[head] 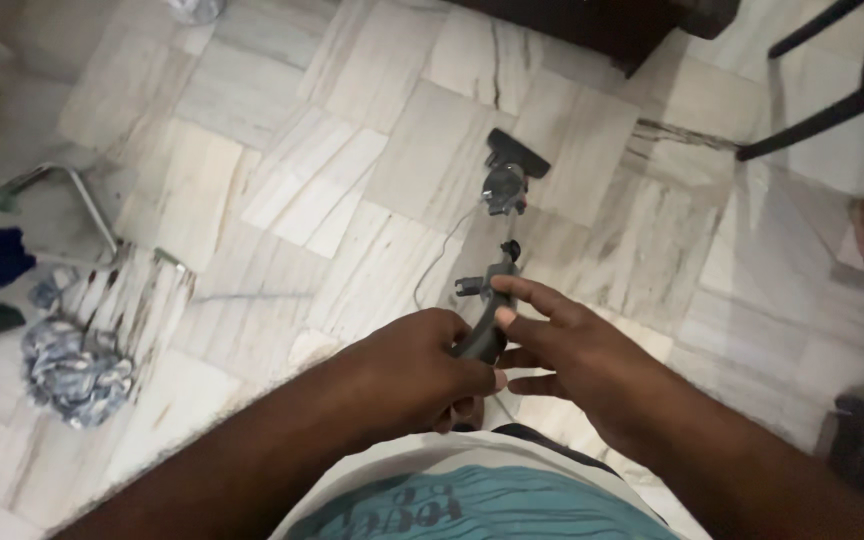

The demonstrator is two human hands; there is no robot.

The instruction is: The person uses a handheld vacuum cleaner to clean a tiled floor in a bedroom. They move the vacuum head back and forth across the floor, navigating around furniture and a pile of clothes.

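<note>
mostly vacuum handle (pixel 487 320) inside left hand (pixel 417 365), right hand (pixel 562 340) touching

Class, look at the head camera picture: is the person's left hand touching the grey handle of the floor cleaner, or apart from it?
Touching. The head view shows the left hand with its fingers wrapped around the grey handle, no gap visible.

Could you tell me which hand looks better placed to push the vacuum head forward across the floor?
Probably the left hand: it is wrapped around the grey handle, while the right hand only rests open fingers on it. The vacuum head lies ahead on the floor.
</note>
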